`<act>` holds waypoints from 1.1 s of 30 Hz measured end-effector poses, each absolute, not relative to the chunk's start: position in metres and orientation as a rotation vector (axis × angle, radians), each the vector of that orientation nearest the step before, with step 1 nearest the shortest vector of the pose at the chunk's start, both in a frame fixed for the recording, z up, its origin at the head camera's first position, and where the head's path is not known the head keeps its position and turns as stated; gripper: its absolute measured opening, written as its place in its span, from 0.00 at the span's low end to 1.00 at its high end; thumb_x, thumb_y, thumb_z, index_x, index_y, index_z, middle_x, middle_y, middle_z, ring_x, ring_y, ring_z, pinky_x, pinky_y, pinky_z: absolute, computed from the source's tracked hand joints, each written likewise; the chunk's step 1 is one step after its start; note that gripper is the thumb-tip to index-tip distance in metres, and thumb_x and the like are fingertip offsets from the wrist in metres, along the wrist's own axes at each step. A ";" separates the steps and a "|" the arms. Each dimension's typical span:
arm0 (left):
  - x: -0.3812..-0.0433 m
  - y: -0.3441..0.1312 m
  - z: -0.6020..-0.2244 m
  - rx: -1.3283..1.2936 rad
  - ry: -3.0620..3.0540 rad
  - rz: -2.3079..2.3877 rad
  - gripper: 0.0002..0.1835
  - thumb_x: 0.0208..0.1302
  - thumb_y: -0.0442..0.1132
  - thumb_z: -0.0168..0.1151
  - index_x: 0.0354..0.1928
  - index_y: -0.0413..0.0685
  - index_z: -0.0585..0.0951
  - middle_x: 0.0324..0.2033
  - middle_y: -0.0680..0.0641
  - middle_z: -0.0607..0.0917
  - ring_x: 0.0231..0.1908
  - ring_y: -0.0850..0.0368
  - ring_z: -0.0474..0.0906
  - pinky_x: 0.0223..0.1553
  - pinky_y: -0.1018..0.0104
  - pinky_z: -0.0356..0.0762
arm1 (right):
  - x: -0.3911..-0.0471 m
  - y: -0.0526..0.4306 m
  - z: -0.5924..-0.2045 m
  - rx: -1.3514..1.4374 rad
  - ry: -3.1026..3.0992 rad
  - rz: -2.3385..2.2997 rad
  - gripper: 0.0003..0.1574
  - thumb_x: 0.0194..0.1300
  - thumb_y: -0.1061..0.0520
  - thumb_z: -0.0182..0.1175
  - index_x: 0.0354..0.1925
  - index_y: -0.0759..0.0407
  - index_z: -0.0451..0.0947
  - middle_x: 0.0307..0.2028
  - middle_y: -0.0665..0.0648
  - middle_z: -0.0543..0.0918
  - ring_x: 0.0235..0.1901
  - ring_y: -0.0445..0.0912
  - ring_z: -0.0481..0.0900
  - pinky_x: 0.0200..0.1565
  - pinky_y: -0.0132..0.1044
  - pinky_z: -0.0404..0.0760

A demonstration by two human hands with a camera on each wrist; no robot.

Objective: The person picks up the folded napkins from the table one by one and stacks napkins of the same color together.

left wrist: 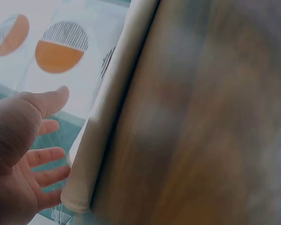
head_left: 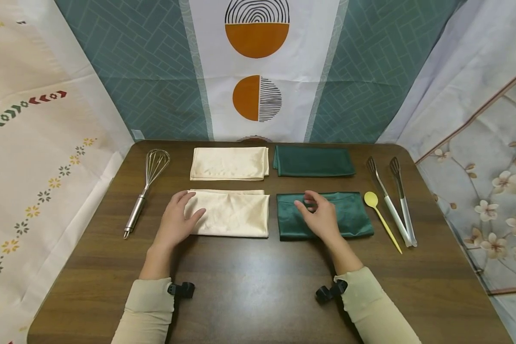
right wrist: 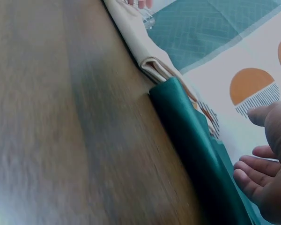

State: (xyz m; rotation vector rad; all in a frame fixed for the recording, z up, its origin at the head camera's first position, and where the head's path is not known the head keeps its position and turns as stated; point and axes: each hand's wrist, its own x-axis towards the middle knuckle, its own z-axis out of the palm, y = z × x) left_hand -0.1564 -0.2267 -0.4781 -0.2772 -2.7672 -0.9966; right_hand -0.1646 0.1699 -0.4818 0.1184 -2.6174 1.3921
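In the left-centre of the head view, a person's left hand (head_left: 178,220) is hovering at the left edge of the near cream cloth (head_left: 232,215), its thumb and fingers standing wide apart and holding nothing. The left wrist view is showing the fingertips close to the end of the fold, though whether they are touching it one cannot tell. Right of centre, the right hand (head_left: 322,217) is poised over the near green cloth (head_left: 352,215), its fingers loosely bent, the thumb apart from them, gripping nothing; any contact with the fabric is hard to judge.

Both near cloths are lying folded in the middle of the frame, side by side with a narrow gap between them. Above them in the frame, the far cream cloth (head_left: 229,164) and the far green cloth (head_left: 316,161) are lying folded as a second pair. A metal whisk (head_left: 143,196) is resting at the left, its wires pointing upward. At the right, a yellow spoon (head_left: 384,223) is lying aslant, just beside a pair of slotted tongs (head_left: 395,216).

Everything is resting on a brown wooden table (head_left: 249,286); behind it, a teal and white hanging (head_left: 258,40) is showing orange, black-lined circles across the top.
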 end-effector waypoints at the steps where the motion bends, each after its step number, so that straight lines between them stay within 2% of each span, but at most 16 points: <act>1: -0.157 -0.228 -0.478 -0.266 -2.780 -1.006 0.31 0.68 0.44 0.67 0.66 0.32 0.72 0.66 0.29 0.67 0.66 0.29 0.64 0.65 0.34 0.62 | -0.166 0.167 -0.482 0.118 -2.616 1.400 0.32 0.67 0.51 0.69 0.61 0.69 0.77 0.51 0.66 0.85 0.50 0.57 0.84 0.47 0.49 0.84; 7: -0.162 -0.238 -0.480 -0.208 -2.850 -1.068 0.33 0.71 0.46 0.64 0.69 0.32 0.69 0.68 0.28 0.66 0.68 0.29 0.61 0.67 0.34 0.59 | -0.173 0.150 -0.486 0.099 -2.634 1.491 0.30 0.66 0.52 0.70 0.60 0.69 0.78 0.49 0.65 0.86 0.47 0.56 0.84 0.46 0.50 0.84; 10: -0.164 -0.241 -0.482 -0.177 -2.853 -1.100 0.34 0.70 0.46 0.64 0.70 0.32 0.68 0.68 0.28 0.67 0.68 0.30 0.63 0.67 0.36 0.60 | -0.178 0.141 -0.489 0.092 -2.653 1.522 0.29 0.66 0.52 0.70 0.59 0.68 0.79 0.49 0.63 0.86 0.45 0.55 0.85 0.46 0.49 0.84; 13: -0.167 -0.244 -0.484 -0.136 -2.867 -1.119 0.36 0.69 0.45 0.66 0.71 0.32 0.67 0.68 0.28 0.67 0.65 0.30 0.66 0.65 0.36 0.64 | -0.180 0.133 -0.491 0.104 -2.676 1.518 0.28 0.66 0.52 0.70 0.58 0.67 0.80 0.48 0.62 0.87 0.42 0.52 0.84 0.43 0.44 0.83; 17: -0.170 -0.247 -0.486 -0.078 -2.912 -1.142 0.42 0.64 0.41 0.72 0.73 0.31 0.62 0.67 0.28 0.68 0.63 0.31 0.69 0.62 0.37 0.67 | -0.184 0.123 -0.493 0.166 -2.695 1.493 0.27 0.65 0.52 0.71 0.56 0.66 0.81 0.45 0.61 0.88 0.32 0.46 0.81 0.34 0.34 0.77; 20: -0.172 -0.248 -0.486 -0.029 -2.945 -1.162 0.48 0.61 0.39 0.74 0.75 0.29 0.57 0.65 0.27 0.70 0.62 0.31 0.70 0.62 0.38 0.68 | -0.187 0.116 -0.494 0.201 -2.726 1.470 0.27 0.63 0.51 0.73 0.54 0.66 0.82 0.43 0.60 0.89 0.27 0.44 0.79 0.30 0.32 0.74; 22: -0.172 -0.248 -0.486 0.000 -2.958 -1.178 0.49 0.61 0.39 0.74 0.75 0.27 0.56 0.63 0.26 0.72 0.61 0.31 0.71 0.61 0.38 0.69 | -0.188 0.112 -0.495 0.218 -2.757 1.449 0.27 0.62 0.50 0.73 0.53 0.66 0.82 0.42 0.59 0.89 0.27 0.45 0.80 0.30 0.34 0.76; 25: -0.173 -0.248 -0.485 0.016 -2.976 -1.173 0.46 0.61 0.39 0.74 0.72 0.24 0.59 0.59 0.26 0.76 0.59 0.30 0.74 0.59 0.39 0.71 | -0.189 0.107 -0.494 0.233 -2.807 1.412 0.29 0.59 0.48 0.75 0.53 0.64 0.83 0.40 0.56 0.89 0.34 0.48 0.83 0.36 0.37 0.79; 28: -0.173 -0.248 -0.484 0.024 -2.978 -1.164 0.39 0.60 0.39 0.74 0.67 0.23 0.68 0.54 0.25 0.80 0.54 0.31 0.77 0.56 0.40 0.75 | -0.189 0.100 -0.492 0.252 -2.874 1.368 0.27 0.56 0.46 0.77 0.47 0.61 0.84 0.35 0.51 0.88 0.36 0.48 0.83 0.37 0.39 0.80; 33: -0.173 -0.246 -0.485 0.033 -2.964 -1.206 0.27 0.60 0.37 0.73 0.55 0.24 0.78 0.45 0.27 0.85 0.44 0.35 0.82 0.47 0.44 0.80 | -0.190 0.088 -0.487 0.292 -3.010 1.228 0.22 0.52 0.47 0.79 0.27 0.56 0.76 0.22 0.48 0.76 0.24 0.44 0.71 0.28 0.34 0.70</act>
